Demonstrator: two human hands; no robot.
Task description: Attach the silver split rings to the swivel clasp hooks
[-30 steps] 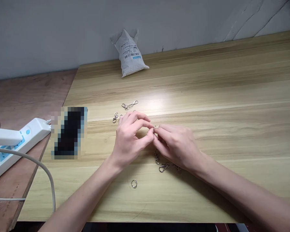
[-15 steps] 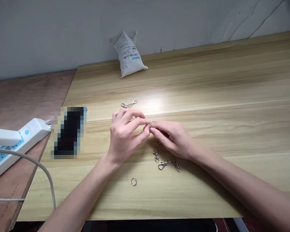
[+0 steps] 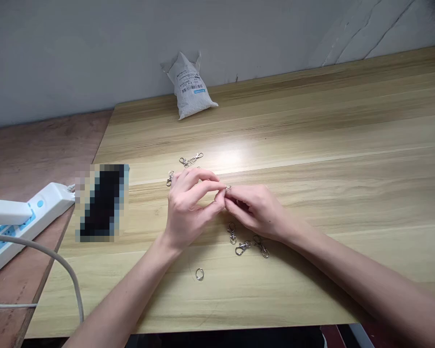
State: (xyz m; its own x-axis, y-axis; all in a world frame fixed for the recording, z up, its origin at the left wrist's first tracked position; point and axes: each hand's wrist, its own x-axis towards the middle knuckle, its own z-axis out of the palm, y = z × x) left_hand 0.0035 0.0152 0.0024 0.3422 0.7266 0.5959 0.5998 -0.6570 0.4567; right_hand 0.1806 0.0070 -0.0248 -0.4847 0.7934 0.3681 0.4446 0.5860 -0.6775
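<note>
- On the far left I see a red-brown board [image 3: 50,150], and a white power strip [image 3: 54,195] lies on it.
- A grey cord [image 3: 69,270] bends down past the power strip and over the corner of the yellow wooden table [image 3: 348,135].
- Next is a dark flat thing [image 3: 103,203], blurred into little squares, lying on the table.
- A small silver clip [image 3: 170,179] sits just past the left hand [image 3: 188,205], and two more clips [image 3: 191,159] lie a bit farther back, close together.
- The left hand is curled, its thumb and pointing finger pinching a tiny shiny metal piece [image 3: 228,189].
- Behind it, a white bag [image 3: 192,92] with a printed label leans by the grey wall [image 3: 275,38].
- Near the front edge, one round silver ring [image 3: 199,274] lies by itself.
- That tiny metal piece is up between both hands, mostly hidden, so I can't tell its shape.
- The right hand [image 3: 253,208] is nearly closed, with its thumb and finger squeezing the same piece.
- Under the right hand, three silver clips [image 3: 243,248] lie near each other on the table.
</note>
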